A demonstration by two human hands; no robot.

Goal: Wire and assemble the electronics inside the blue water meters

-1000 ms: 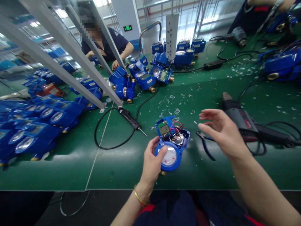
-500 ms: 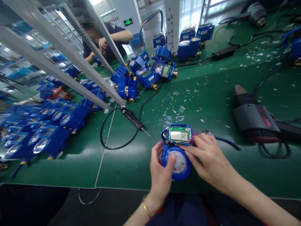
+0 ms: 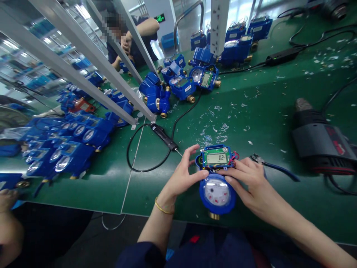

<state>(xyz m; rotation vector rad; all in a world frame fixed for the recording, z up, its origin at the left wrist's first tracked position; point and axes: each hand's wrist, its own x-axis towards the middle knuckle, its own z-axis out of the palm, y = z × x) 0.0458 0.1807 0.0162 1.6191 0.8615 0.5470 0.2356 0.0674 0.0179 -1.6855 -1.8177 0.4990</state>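
A blue water meter (image 3: 216,193) with a round white dial and a brass fitting (image 3: 214,216) sits at the table's front edge. A green circuit board (image 3: 216,158) lies on top of it, its LCD reading 0.2. My left hand (image 3: 185,171) holds the meter from the left, thumb against the board's lower edge. My right hand (image 3: 248,182) grips it from the right, fingers across the board's lower right side. Red and dark wires show at the board's right edge. Blue-handled pliers (image 3: 275,167) lie just beyond my right hand.
An electric screwdriver (image 3: 164,136) with a black cable lies left of the meter. A power tool (image 3: 323,145) sits at right. Several blue meters (image 3: 75,156) crowd the green table (image 3: 83,193) at left, and plastic scraps litter it. Behind grey rails (image 3: 83,63), a co-worker (image 3: 131,41) works.
The board has swung down from a tilted position onto the meter, its display now facing up. My right hand has come onto the meter, and my left hand has shifted from the dial to the board's side.
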